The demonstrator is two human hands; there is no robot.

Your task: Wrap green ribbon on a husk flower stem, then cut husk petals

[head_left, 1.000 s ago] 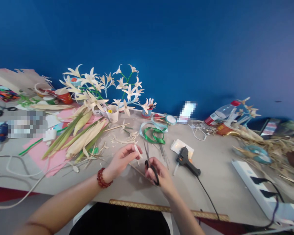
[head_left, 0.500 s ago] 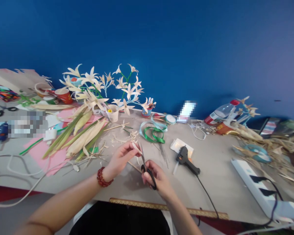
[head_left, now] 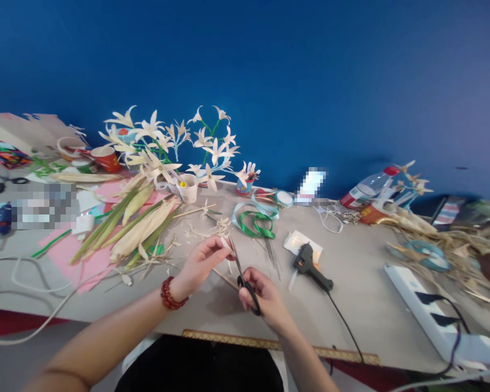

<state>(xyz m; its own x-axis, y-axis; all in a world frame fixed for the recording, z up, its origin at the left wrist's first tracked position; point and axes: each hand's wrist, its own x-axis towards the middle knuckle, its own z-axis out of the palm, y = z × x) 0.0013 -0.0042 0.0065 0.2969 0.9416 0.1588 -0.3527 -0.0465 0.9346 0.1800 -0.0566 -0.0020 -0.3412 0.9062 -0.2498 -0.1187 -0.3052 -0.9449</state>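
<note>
Pinched in the fingers of my left hand (head_left: 201,265) is a small pale piece of corn husk (head_left: 227,245). My right hand (head_left: 266,298) is closed around the black handles of a pair of scissors (head_left: 250,294). Its narrow blades point up and away, right beside the husk piece; whether they touch it I cannot tell. Under the hands lies a thin stick (head_left: 224,277). Small husk scraps (head_left: 200,231) are scattered just beyond my left hand.
Corn husks (head_left: 145,231) lie on pink paper to the left. Behind them stand pale husk flowers (head_left: 214,152) in cups. Green ribbon (head_left: 257,224) curls at the middle. A black glue gun (head_left: 312,268) rests to the right, its cord trailing, near a white power strip (head_left: 416,313).
The scissors and my right hand have shifted very slightly to the right. My left hand keeps its pinch on the husk piece, almost unmoved.
</note>
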